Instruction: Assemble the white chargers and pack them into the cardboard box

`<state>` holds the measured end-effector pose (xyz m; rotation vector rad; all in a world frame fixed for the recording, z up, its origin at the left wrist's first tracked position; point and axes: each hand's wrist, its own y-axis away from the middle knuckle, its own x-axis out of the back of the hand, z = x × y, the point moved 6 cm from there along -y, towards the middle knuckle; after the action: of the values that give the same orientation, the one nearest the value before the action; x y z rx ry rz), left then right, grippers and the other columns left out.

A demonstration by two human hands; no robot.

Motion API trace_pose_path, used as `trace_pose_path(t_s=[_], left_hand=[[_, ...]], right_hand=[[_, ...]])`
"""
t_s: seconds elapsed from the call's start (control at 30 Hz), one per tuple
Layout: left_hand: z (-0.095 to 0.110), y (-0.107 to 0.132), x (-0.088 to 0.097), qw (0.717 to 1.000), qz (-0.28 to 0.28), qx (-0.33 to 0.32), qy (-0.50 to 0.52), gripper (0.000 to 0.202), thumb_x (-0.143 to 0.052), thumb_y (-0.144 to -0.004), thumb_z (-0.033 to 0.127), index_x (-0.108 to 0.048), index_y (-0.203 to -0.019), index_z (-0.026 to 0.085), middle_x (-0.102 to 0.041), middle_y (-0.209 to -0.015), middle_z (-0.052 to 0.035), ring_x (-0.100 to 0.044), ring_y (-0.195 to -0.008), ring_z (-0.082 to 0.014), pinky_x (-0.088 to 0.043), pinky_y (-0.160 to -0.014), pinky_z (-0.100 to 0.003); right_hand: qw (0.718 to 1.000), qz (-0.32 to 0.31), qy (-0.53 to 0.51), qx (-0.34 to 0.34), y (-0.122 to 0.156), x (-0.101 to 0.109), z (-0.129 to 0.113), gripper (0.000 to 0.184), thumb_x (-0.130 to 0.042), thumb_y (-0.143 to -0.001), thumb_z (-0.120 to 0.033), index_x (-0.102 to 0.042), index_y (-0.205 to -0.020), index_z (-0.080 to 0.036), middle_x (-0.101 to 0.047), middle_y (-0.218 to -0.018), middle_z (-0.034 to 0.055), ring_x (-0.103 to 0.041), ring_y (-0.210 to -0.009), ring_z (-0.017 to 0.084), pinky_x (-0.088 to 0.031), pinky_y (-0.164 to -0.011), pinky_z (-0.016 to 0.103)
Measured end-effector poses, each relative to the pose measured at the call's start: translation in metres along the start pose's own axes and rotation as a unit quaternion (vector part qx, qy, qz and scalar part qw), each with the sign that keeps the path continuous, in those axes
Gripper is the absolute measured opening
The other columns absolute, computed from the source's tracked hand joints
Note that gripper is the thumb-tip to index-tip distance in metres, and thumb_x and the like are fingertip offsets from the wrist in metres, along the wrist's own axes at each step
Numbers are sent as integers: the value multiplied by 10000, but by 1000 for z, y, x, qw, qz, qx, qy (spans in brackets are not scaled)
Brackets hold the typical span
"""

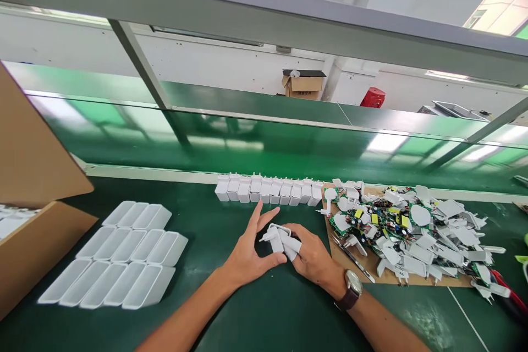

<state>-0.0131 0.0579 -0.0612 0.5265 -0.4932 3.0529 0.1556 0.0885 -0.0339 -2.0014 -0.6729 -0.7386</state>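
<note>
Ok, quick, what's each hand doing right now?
Left hand: open, fingers spread; can't tell if its thumb touches the pieces.
Right hand: closed, holding white plastic pieces.

Can't make out any actual words from my end, sorry. The brown cardboard box with the black top edge [305,85] at the back has dark printed characters on its front, too small and blurry for me. The round, silver-cased wristwatch [353,281]? Dial's unreadable too.
</note>
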Motion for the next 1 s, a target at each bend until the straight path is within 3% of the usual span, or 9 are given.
trace_pose_path(t_s=[0.13,0.27,0.37,0.57,0.83,1.0], left_hand=[[17,1,5,992,42,-102,-56,1220,-876,-725,580,-131,-1647,292,-492,-1544,-216,-557,-1357,-388,-512,-1074,-576],[34,-1,4,974,66,-176,-128,676,-760,-893,223,-451,-1495,235,-608,-1349,-163,-622,-1220,-302,-567,-1009,-484],[39,-4,8,966,111,-190,-133,428,-659,-917,101,-566,-1320,211,-662,-1158,-117,-650,-1101,-259,-587,-950,-439],[42,-6,13,960,144,-189,-146,231,-630,-918,96,-602,-1111,221,-664,-1009,-71,-667,-988,-235,-601,-856,-403],[52,-3,8,936,164,-225,-214,238,-587,-904,36,-605,-1048,225,-626,-890,-42,-621,-839,-197,-574,-735,-351],[49,-3,8,942,167,-206,-208,210,-577,-913,47,-594,-1025,223,-621,-871,-32,-617,-821,-188,-560,-725,-332]], right_hand=[[1000,-3,0,-19,0,3,0,532,-508,-934,-69,-487,-1433,-252,-650,-1270,139,-670,-1116,258,-627,-881,392],[998,-40,-8,-45,1,-4,0,471,-513,-960,-107,-513,-1410,-246,-675,-1227,124,-680,-1085,250,-626,-888,393],[997,-32,-11,-69,0,-5,1,371,-515,-1024,-187,-527,-1389,-255,-684,-1241,113,-687,-1096,238,-621,-907,378],[996,-12,-48,-77,0,-3,0,331,-538,-1015,-201,-545,-1340,-264,-709,-1178,91,-705,-1055,222,-613,-900,370],[996,-52,-11,-75,-1,-6,0,343,-519,-1011,-199,-577,-1343,-259,-687,-1134,104,-672,-1006,250,-608,-850,394],[989,-15,-104,-102,4,1,8,440,-652,-962,-258,-533,-1386,-267,-623,-1307,113,-664,-1138,237,-585,-968,385]])
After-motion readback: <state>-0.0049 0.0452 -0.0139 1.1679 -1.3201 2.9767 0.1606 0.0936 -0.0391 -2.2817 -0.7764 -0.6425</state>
